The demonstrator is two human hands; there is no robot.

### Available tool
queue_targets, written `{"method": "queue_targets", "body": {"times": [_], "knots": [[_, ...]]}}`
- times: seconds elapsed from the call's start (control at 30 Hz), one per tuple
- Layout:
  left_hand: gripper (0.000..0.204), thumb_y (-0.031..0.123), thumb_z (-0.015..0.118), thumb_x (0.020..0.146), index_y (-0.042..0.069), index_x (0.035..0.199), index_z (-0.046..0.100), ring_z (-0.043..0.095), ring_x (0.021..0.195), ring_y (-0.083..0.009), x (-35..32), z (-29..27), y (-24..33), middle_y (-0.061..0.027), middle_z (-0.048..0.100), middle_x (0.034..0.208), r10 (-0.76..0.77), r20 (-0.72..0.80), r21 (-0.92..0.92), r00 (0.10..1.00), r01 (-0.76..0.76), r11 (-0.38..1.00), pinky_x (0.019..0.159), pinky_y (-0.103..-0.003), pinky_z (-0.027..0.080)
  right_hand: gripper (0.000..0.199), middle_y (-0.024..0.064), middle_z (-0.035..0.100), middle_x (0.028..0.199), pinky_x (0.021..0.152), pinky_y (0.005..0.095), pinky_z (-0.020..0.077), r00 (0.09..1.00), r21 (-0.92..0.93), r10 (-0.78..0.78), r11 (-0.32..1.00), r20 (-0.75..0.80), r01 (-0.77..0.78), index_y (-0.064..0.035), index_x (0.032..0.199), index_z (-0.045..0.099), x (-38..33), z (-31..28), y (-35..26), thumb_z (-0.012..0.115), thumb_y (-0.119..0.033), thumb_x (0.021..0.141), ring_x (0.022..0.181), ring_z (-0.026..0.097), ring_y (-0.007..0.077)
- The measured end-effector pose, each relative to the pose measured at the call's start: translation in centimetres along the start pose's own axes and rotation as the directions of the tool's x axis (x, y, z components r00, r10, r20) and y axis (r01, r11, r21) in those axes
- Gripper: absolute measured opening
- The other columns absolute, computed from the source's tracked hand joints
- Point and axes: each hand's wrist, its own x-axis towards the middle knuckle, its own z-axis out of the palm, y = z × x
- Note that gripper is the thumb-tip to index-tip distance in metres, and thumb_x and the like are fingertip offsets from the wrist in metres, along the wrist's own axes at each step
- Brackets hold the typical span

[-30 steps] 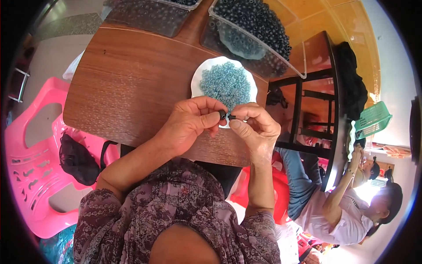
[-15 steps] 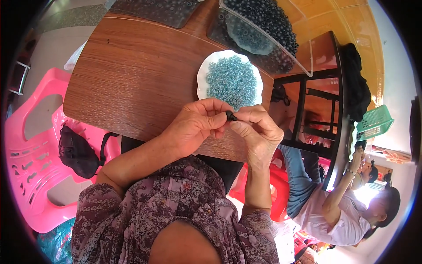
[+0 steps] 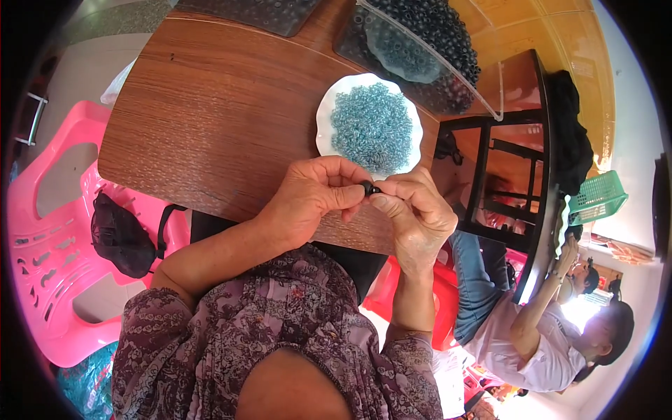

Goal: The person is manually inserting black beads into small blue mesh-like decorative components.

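Observation:
Above the table's near edge, my left hand (image 3: pixel 311 190) pinches a small, round black piece (image 3: pixel 367 187) between thumb and fingers. The thumb and forefinger of my right hand (image 3: pixel 418 220) close on the narrow right end of that same piece, so both hands meet at it. Its exact kind is too small to make out. Just beyond my fingertips stands a white plate (image 3: pixel 324 126) with a wavy rim, heaped with tiny translucent blue pieces (image 3: pixel 371 126).
Clear plastic boxes with dark ring-shaped pieces (image 3: pixel 437 35) stand along the far side of the wooden table (image 3: pixel 210 112). A pink chair (image 3: pixel 52 294) with a black bag (image 3: pixel 120 234) is at left. Another person (image 3: pixel 535 343) sits at right, near a green basket (image 3: pixel 598 198).
Both hands stay pinched on the small black piece, which has turned slightly between the fingers. The whole view has shifted a little.

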Motion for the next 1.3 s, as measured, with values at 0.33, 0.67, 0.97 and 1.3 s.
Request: {"method": "queue_targets", "body": {"times": [0.33,0.67,0.97,1.3], "knots": [[0.016,0.007,0.059,0.087,-0.005,0.097,0.06,0.055,0.067,-0.0123,-0.1,0.2,-0.1,-0.0077,0.062,0.083,-0.113,-0.031,-0.127,0.993,0.108,0.986,0.064,-0.024,0.046,0.03,0.0115,0.061,0.084,0.061,0.0332,0.0457,0.936,-0.345,-0.351,0.876,0.021,0.337,0.0032,0.092,0.065,-0.8,0.8,0.3,0.07,0.006,0.063,0.072,0.055,0.0255],[0.014,0.004,0.059,0.085,-0.005,0.096,0.06,0.056,0.079,-0.0118,-0.6,1.3,-0.8,-0.0081,0.062,0.09,-0.126,-0.13,-0.226,0.983,0.094,0.97,0.073,-0.024,0.045,0.038,0.0158,0.058,0.089,0.063,0.0356,0.0455,0.909,-0.452,-0.416,0.81,0.006,0.374,0.0071,0.099,0.06,-2.0,2.1,0.8,0.069,0.007,0.062,0.074,0.054,0.0292],[0.015,-0.001,0.062,0.078,-0.004,0.093,0.06,0.06,0.085,-0.0159,-0.8,0.8,-1.2,-0.0099,0.063,0.09,-0.112,-0.146,-0.274,0.983,0.068,0.959,0.079,-0.027,0.047,0.036,0.0149,0.059,0.087,0.062,0.0358,0.0443,0.926,-0.466,-0.376,0.827,-0.045,0.313,0.0045,0.095,0.061,-2.2,1.9,0.6,0.07,0.005,0.06,0.073,0.054,0.0289],[0.011,-0.004,0.063,0.076,-0.005,0.087,0.063,0.062,0.083,-0.0151,-0.8,1.0,-0.9,-0.01,0.065,0.087,-0.09,-0.169,-0.209,0.981,0.053,0.977,0.079,-0.026,0.048,0.031,0.0119,0.06,0.082,0.061,0.0316,0.0432,0.925,-0.45,-0.379,0.832,-0.036,0.324,0.0028,0.093,0.062,-1.9,1.9,1.3,0.071,0.002,0.063,0.072,0.053,0.0252]]}}
